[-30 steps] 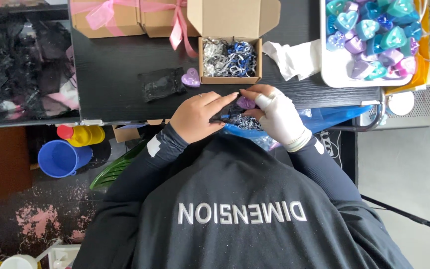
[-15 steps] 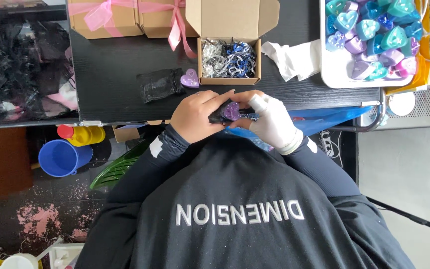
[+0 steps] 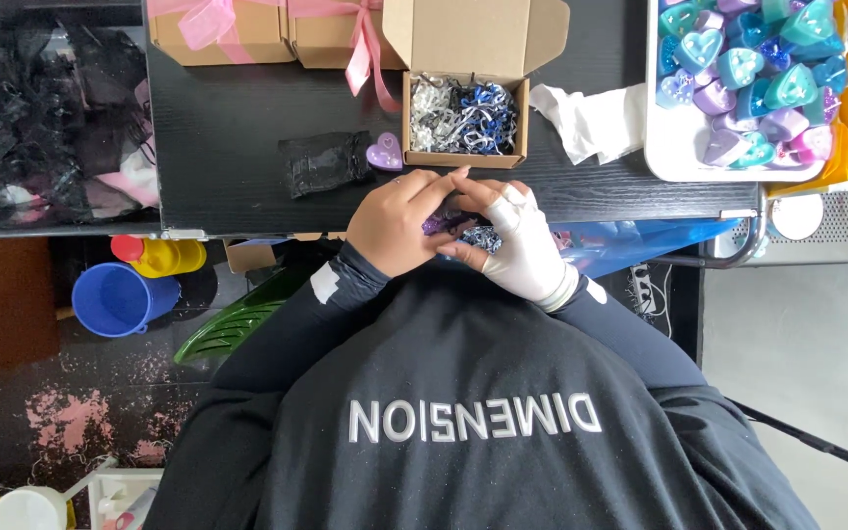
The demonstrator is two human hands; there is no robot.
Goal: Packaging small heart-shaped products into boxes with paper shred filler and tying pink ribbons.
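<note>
**Both hands working a small purple piece at the desk edge**

Left hand [image 3: 399,221] and white-wrapped right hand [image 3: 522,245] both pinch the purple piece [image 3: 441,225] over the desk [image 3: 228,128] edge. Step, judged: fitting or wrapping it. Next calls for fingertip control, not force.

Matt cardboard box [image 3: 468,39] on wood-grain black table [image 3: 238,128].

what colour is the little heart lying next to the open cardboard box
Light purple. The small heart shows best in the head view, on the black table beside the open box.
</note>
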